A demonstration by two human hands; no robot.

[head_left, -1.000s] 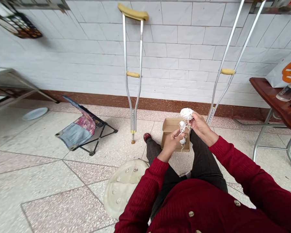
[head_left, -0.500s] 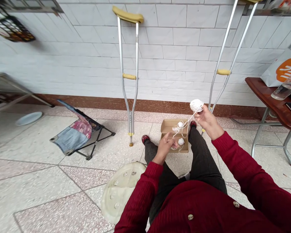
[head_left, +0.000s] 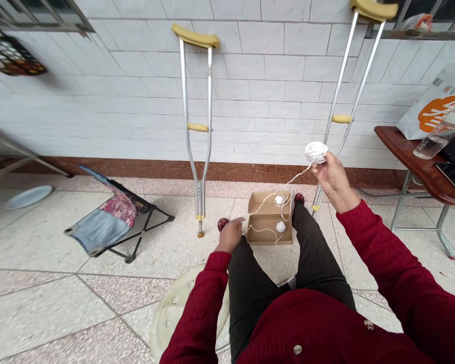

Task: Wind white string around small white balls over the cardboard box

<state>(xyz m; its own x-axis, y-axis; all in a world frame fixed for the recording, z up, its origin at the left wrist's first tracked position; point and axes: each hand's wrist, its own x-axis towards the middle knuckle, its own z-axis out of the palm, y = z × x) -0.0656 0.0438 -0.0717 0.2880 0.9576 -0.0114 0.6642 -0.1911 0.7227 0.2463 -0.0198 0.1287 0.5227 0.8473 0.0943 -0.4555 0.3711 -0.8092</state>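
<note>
My right hand is raised high and grips a ball of white yarn in its fingers. A thin white strand falls from that ball to an open cardboard box on the floor between my feet. Two small white yarn balls lie in the box, joined by loose loops of strand. My left hand hangs by the box's left side with its fingers bunched. I cannot tell whether it pinches the strand.
An aluminium crutch leans on the tiled wall ahead, and another stands to the right. A folding stool is on the left. On the right, a brown table bears a bottle and a bag. A round plastic seat lies under my left arm.
My right hand has risen up and to the right with the yarn ball, drawing the strand out longer. My left hand has moved left, away from the small balls, which now lie in the box.
</note>
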